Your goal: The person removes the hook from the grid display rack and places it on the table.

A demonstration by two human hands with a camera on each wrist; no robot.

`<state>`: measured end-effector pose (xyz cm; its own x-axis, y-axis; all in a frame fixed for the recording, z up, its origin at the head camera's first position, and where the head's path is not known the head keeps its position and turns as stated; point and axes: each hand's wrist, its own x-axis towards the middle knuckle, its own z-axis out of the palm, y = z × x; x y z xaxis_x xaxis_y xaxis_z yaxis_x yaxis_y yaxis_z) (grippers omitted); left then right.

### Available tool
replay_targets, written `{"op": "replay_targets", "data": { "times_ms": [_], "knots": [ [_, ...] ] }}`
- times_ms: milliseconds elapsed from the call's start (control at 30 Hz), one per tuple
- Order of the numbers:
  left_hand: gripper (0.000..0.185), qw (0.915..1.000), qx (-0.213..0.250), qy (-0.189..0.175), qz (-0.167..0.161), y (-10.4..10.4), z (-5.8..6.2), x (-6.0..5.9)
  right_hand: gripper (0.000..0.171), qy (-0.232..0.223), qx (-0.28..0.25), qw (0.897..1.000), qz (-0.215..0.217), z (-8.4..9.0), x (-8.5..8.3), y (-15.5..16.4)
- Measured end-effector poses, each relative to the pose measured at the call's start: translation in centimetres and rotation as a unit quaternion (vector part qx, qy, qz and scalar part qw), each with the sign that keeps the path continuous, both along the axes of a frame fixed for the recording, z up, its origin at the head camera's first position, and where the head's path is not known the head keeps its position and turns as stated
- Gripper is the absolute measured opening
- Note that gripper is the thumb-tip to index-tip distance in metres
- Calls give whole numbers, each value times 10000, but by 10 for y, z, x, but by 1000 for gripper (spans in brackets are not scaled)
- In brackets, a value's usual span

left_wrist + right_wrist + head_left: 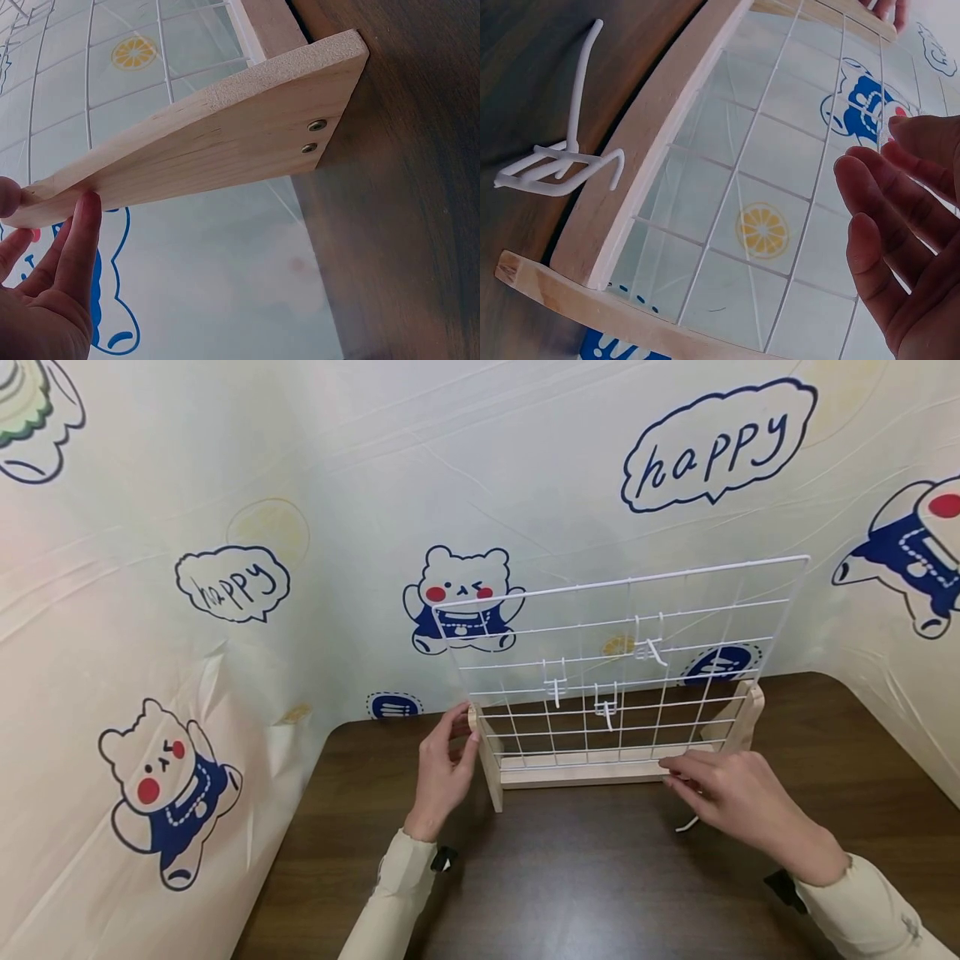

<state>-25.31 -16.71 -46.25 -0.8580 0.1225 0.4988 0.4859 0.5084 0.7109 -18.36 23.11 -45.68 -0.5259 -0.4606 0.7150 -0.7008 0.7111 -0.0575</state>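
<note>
A white wire grid panel (585, 718) stands tilted in a light wooden stand (585, 772) on the dark table. My left hand (444, 768) grips the upper end of the stand's left side piece (225, 142), fingertips against its outer face. Over the lower right of the grid is my right hand (738, 793), its fingers loosely bent with nothing between them in the right wrist view. A loose white hook (574, 150) lies before the stand's crossbar, mostly hidden under that hand in the head view. Three white hooks hang on the grid, one upper right (651, 647).
Two screws (313, 135) show low on the left side piece. Behind the dark wooden table (585, 885) hangs a pale printed sheet (337, 468) with cartoon bears and lettering. It also runs along the table's left side.
</note>
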Motion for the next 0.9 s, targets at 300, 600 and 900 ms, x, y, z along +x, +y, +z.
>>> {"op": "replay_targets", "data": {
  "times_ms": [300, 600, 900],
  "knots": [
    [45, 9999, -87, -25, 80, 0, 0, 0, 58, 182, -112, 9998, -15, 3, -3, 0],
    [44, 10000, -60, -2, 71, 0, 1, 1, 57, 172, -224, 9996, 53, 11, -5, 0],
    [45, 10000, -67, 38, 47, 1, 1, 2, 52, 153, -312, 9993, 158, 14, -6, 2]
  ]
}}
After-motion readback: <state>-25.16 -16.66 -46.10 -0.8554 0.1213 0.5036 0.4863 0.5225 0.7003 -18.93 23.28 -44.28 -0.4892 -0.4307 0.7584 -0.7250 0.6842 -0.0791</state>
